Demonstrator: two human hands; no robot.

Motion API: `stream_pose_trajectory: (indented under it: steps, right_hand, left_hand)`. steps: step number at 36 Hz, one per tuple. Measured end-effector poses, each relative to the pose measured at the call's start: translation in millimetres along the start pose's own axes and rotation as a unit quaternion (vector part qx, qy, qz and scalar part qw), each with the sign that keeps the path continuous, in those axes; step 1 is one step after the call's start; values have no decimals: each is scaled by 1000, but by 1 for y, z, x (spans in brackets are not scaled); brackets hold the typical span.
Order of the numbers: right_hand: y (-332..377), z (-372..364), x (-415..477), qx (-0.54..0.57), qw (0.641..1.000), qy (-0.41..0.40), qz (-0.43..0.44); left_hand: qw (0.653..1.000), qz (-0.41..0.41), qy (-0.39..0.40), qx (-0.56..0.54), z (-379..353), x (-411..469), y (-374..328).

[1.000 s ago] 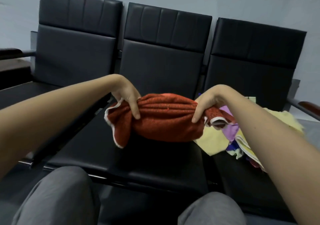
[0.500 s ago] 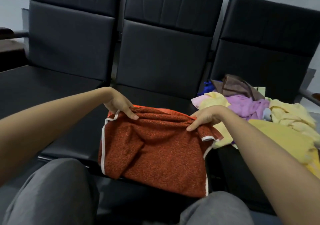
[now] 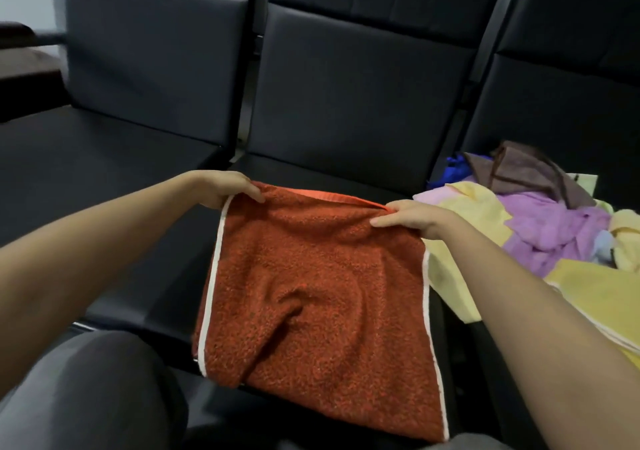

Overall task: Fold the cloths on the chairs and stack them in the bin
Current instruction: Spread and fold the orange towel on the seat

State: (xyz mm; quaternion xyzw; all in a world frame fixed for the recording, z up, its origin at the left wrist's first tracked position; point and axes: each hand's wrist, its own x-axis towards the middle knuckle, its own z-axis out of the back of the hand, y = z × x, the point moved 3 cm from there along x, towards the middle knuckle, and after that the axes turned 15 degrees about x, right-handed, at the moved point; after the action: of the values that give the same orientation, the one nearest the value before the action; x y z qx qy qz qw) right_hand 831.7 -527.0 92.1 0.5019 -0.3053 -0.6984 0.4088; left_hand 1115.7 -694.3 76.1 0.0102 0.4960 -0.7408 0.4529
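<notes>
- the red cloth [image 3: 318, 293] lies spread on the middle seat [image 3: 329, 176]; white piping runs down its left and right edges; its near edge hangs over the seat front toward 6 o'clock; a soft crease sags through its middle; a paler orange strip shows along its far edge
- the left hand [image 3: 225, 188] pinches the cloth's far corner at 11 o'clock; its fingers are curled onto the edge where the piping starts
- the right hand [image 3: 412, 217] grips the far corner at 1 o'clock; its fingers are curled over the edge and point toward 9 o'clock
- the hands are well apart, each clamped on its own corner, with the far edge stretched between them; both forearms reach in from the lower corners
- a pile [image 3: 554, 228] of loose cloths sits at 3 o'clock of the red cloth, on the right chair [image 3: 554, 103]; a yellow cloth [image 3: 478, 214] lies nearest, right against the red cloth's right edge, and i cannot tell whether it goes under; a purple cloth [image 3: 547, 231] lies crumpled past it; a brown cloth [image 3: 533, 172] is on top toward 12 o'clock; a bit of blue cloth [image 3: 453, 169] shows beside the brown one
- the left seat [image 3: 86, 158] lies at 9 o'clock; the dark padded backrests [image 3: 363, 86] stand at 12 o'clock
- a knee [image 3: 93, 390] in grey trousers sits at 7 o'clock, just beside the cloth's near left corner
</notes>
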Motion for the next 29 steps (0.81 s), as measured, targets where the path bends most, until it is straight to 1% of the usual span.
stream_pose_trajectory:
  steps: [2,3,4,5,6,7,8,9,12,14,16,17,20,23,26,29]
  right_hand:
    - [6,1,14,1,999,-39,13]
    - [7,2,22,-11,998,-58,20]
    - [7,1,30,-32,996,-74,28]
    - [5,0,36,-65,993,-88,35]
    - [1,-2,44,-103,989,-95,40]
    - [-5,-4,51,-134,985,-101,44]
    - [-14,-6,59,-153,982,-104,48]
    - [-23,-8,65,-163,978,-114,54]
    - [-35,-11,70,-176,965,-165,100]
    - [-35,-11,67,-169,964,-157,131]
    - [-30,-10,62,-140,973,-123,140]
    - [-27,-9,60,-119,979,-99,129]
    - [-18,-8,51,-66,997,1,46]
    - [-6,-14,39,-66,993,90,-39]
    - [5,-18,28,-87,987,116,-72]
    - [14,-18,18,-68,990,113,-58]
  left_hand:
    - [999,-8,-16,-27,4,10,3]
    - [999,-16,-41,-16,4,17,5]
    - [996,-20,-80,30,2,21,7]
    - [985,-18,-135,105,0,26,8]
    - [964,-18,-189,188,-1,31,11]
    - [939,-22,-224,259,-5,38,15]
    - [920,-27,-243,306,-10,45,19]
    - [907,-32,-261,330,-15,51,23]
    - [878,-49,-343,332,-24,59,35]
    - [867,-61,-373,324,-28,59,36]
    - [871,-58,-374,313,-28,59,38]
    - [875,-51,-369,309,-27,60,38]
    - [879,-32,-334,339,-26,62,34]
    - [873,-39,-282,395,-24,60,25]
    - [876,-104,-246,401,-20,58,19]
    - [901,-160,-235,329,-16,47,17]
